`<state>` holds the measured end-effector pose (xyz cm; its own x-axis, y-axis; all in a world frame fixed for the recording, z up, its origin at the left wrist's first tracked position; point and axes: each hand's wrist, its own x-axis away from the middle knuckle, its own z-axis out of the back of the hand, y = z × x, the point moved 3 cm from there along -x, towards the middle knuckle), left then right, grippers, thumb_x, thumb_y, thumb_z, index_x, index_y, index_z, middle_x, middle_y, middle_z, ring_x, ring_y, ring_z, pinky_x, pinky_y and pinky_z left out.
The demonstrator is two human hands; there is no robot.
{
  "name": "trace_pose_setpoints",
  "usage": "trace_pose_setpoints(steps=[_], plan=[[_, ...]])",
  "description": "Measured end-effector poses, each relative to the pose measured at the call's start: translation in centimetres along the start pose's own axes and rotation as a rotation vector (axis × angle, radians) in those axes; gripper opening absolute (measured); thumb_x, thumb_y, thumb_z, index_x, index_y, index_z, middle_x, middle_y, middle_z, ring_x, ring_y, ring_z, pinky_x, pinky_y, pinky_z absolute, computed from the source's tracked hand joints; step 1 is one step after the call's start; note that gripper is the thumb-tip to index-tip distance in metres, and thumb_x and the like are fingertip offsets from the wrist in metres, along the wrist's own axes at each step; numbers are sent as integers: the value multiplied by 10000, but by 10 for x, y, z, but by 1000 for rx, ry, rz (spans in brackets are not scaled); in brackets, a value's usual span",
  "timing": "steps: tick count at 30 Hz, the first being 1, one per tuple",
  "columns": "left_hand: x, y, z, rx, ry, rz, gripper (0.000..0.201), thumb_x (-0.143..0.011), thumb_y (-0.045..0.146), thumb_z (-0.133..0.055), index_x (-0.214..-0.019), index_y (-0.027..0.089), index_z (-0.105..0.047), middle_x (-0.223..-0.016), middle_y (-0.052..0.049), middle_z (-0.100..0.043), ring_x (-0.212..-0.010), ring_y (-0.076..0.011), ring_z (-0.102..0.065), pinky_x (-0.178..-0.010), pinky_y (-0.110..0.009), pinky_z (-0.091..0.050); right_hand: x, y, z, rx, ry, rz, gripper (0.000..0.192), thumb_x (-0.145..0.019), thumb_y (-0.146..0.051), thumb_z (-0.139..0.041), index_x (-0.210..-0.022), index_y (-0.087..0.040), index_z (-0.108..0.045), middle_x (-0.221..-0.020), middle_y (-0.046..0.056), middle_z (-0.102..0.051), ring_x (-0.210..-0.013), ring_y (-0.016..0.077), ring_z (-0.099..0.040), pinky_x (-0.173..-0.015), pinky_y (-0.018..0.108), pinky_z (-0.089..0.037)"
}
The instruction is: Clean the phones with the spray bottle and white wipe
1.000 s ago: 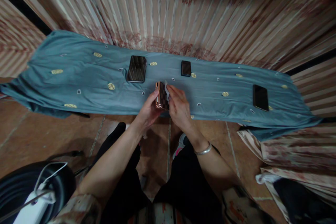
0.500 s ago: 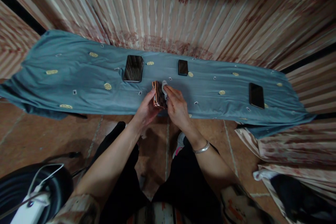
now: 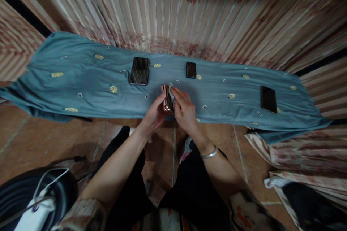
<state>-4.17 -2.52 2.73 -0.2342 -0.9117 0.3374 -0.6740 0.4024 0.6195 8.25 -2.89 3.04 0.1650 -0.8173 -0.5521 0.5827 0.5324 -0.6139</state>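
I have the left hand point(image 3: 155, 112) clamped on the case point(image 3: 167, 103), near the front of the worktop point(image 3: 217, 106), and the right hand point(image 3: 185, 112) pinching the cloth point(image 3: 171, 88) at its side. Likely wiping; I'd brace the case firmly and stroke lightly, cloth spread flat.

Likely home; pleated, red-patterned curtain point(image 3: 162, 18); tiled floor point(image 3: 219, 139); printed cloth point(image 3: 89, 79)

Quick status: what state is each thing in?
Left hand: closed on copper-edged device
Right hand: pinching pale cloth
Copper-edged device: held, glossy
Pale cloth: bunched
Left dark device: flat, glossy, reflecting
Small black device: lying flat
Far-right phone: flat, screen dark
Blue-green cover: spread, wrinkled
Curtain: hanging, pleated
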Motion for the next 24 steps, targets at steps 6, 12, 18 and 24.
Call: trace_pose_setpoints(steps=[6,12,18,24], plan=[[-1,-5,-1,10,-10,0,139,-934,318,-709,-969,208,-785,-853,-7,-794,-962,-215,-765,-922,-324,-582,-3,0,5,-22,-12,24,498,-1047,-219,-397,-1487,-260,-625,-1515,82,-671,-1430,229,-604,-1244,490,-469],[-8,4,5,16,35,-33,175,-959,374,-697,-939,220,-778,-878,-4,-790,-893,-192,-747,-832,-296,-567,1,-11,7,-49,-76,45,494,-1053,-204,-404,-1475,-297,-643,-1498,45,-686,-1428,225,-608,-1234,497,-488],[-14,17,13,20,82,-117,226,-953,393,-708,-818,213,-727,-757,22,-741,-747,-137,-719,-765,-243,-569,9,-30,10,-88,-63,139,470,-1083,-204,-398,-1469,-287,-654,-1454,51,-714,-1385,214,-642,-1207,474,-529],[-16,21,21,-6,94,-90,296,-946,511,-676,-1025,243,-772,-806,-6,-768,-806,-193,-750,-751,-291,-591,13,-26,5,-44,-84,118,483,-1079,-185,-387,-1474,-278,-650,-1449,60,-716,-1379,225,-646,-1188,508,-551]])
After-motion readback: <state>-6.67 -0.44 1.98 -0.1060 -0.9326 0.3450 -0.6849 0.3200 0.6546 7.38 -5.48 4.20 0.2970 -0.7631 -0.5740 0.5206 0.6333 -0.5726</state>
